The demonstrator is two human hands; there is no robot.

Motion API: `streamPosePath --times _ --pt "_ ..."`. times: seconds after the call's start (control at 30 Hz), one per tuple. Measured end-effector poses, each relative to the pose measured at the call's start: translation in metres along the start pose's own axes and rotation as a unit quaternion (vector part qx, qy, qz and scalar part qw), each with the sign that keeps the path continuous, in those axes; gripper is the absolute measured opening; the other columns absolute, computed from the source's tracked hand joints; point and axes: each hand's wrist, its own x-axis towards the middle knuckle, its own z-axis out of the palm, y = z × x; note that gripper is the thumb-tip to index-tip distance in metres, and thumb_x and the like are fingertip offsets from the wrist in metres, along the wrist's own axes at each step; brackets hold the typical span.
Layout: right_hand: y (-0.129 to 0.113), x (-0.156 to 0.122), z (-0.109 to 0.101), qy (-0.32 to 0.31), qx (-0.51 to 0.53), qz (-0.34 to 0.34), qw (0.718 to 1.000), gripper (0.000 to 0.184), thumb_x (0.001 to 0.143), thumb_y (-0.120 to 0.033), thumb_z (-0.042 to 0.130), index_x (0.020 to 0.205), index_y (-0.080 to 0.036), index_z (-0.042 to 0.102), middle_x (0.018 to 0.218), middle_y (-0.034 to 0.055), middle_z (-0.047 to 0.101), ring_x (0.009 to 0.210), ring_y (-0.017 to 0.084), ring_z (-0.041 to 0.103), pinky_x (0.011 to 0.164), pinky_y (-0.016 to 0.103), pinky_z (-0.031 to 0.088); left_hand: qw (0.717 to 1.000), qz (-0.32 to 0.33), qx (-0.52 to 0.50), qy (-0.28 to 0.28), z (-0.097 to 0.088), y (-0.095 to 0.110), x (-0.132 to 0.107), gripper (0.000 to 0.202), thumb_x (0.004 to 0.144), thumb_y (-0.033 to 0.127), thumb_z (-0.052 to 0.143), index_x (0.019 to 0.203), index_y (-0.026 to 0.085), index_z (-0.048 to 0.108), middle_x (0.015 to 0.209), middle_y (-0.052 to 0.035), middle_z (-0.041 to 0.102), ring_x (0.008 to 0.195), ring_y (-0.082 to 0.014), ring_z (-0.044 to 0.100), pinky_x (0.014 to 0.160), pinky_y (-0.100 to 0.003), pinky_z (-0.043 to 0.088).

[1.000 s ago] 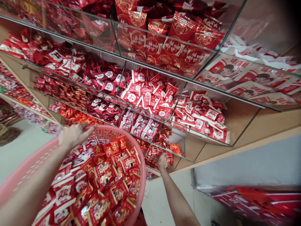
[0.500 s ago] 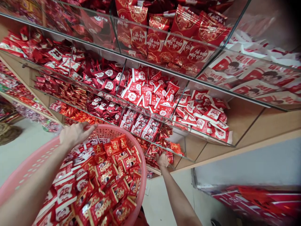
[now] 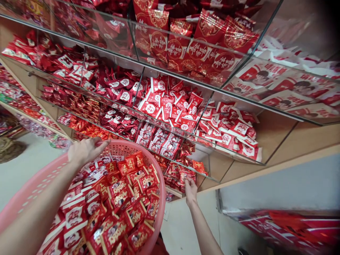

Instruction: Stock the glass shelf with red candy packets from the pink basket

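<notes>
My left hand (image 3: 83,151) is closed around the far rim of a pink plastic basket (image 3: 161,198), its fingers hooked over the perforated edge. Red and gold candy packets (image 3: 117,198) fill the basket, mixed with red-and-white ones towards its left side. To the right of the basket, my right hand (image 3: 190,189) is at the lowest shelf bin. Its thumb and fingers pinch a small red candy packet (image 3: 183,175) at the front of the bin. More red packets lie around and behind it, and an orange-red packet (image 3: 199,166) sits just to the right.
Glass-fronted shelves (image 3: 170,124) hold red-and-white packets (image 3: 170,106), dark red packets (image 3: 122,88) and large red bags (image 3: 175,46) above. Glass edges run over the right hand's bin. Pale floor tiles (image 3: 177,216) show below. Red packaging (image 3: 292,226) lies at lower right.
My right hand has drawn back slightly right and down from deeper in the bin, and a red candy packet now shows at its fingertips. The left hand and basket stay put.
</notes>
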Motion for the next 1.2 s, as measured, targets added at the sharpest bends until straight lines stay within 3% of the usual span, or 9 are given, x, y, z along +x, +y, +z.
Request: streamPosePath --times 0.1,0.23,0.43,0.6,0.8,1.03,1.2 --pt "-0.013 -0.034 -0.017 -0.047 0.107 0.010 0.993 0.047 0.079 -0.052 0.050 0.109 -0.017 0.058 0.096 0.0072 0.068 0.081 0.022 0.065 0.066 0.033 0.053 1.000 0.000 -0.007 -0.002 -0.001 0.002 0.000 0.082 0.074 0.078 0.014 0.113 0.027 0.064 0.101 -0.0152 0.070 0.094 -0.0348 0.063 0.076 -0.042 0.045" --pt "-0.056 -0.075 -0.040 -0.176 0.283 0.049 0.941 0.044 0.073 -0.044 0.069 0.110 -0.023 0.058 0.087 0.0018 0.067 0.069 0.018 0.063 0.065 0.031 0.052 1.000 0.010 -0.012 -0.008 -0.001 0.008 0.002 0.080 0.075 0.076 0.016 0.114 0.024 0.064 0.100 -0.0169 0.070 0.095 -0.0353 0.063 0.077 -0.043 0.045" --pt "-0.116 -0.107 -0.057 -0.332 0.252 0.008 0.909 0.040 0.078 -0.042 0.069 0.111 -0.022 0.058 0.074 0.0000 0.066 0.060 0.015 0.062 0.060 0.029 0.050 0.999 0.032 -0.015 0.006 0.000 0.013 0.003 0.081 0.077 0.074 0.016 0.112 0.020 0.065 0.101 -0.0207 0.069 0.095 -0.0372 0.063 0.075 -0.044 0.045" --pt "-0.137 -0.120 -0.041 -0.442 0.218 -0.008 0.870 0.036 0.073 -0.041 0.073 0.099 -0.022 0.059 0.068 -0.0044 0.062 0.055 0.011 0.060 0.052 0.023 0.047 0.999 0.031 -0.015 0.004 -0.003 0.013 0.000 0.081 0.076 0.074 0.016 0.113 0.021 0.064 0.102 -0.0201 0.069 0.096 -0.0365 0.062 0.077 -0.044 0.045" --pt "-0.142 -0.124 -0.020 -0.501 0.182 -0.008 0.846 0.042 0.064 -0.041 0.079 0.093 -0.019 0.059 0.065 -0.0073 0.055 0.050 0.007 0.052 0.050 0.021 0.048 1.000 0.021 -0.012 0.014 -0.001 0.010 -0.002 0.079 0.076 0.075 0.015 0.110 0.024 0.065 0.098 -0.0168 0.070 0.093 -0.0347 0.064 0.073 -0.041 0.045" --pt "-0.147 -0.122 -0.023 -0.531 0.150 -0.010 0.834 0.037 0.064 -0.037 0.080 0.083 -0.017 0.056 0.071 -0.0051 0.057 0.060 0.006 0.050 0.055 0.018 0.043 0.999 0.021 -0.020 0.024 0.005 0.001 -0.004 0.079 0.076 0.074 0.016 0.107 0.022 0.066 0.099 -0.0182 0.070 0.093 -0.0356 0.063 0.075 -0.043 0.046" --pt "-0.157 -0.124 -0.021 -0.545 0.115 -0.033 0.830 0.036 0.068 -0.045 0.075 0.080 -0.016 0.057 0.071 -0.0041 0.056 0.060 0.008 0.051 0.057 0.021 0.044 0.999 0.023 -0.023 0.019 0.003 0.003 -0.006 0.078 0.076 0.074 0.017 0.105 0.021 0.067 0.100 -0.0192 0.070 0.094 -0.0366 0.063 0.075 -0.045 0.046"
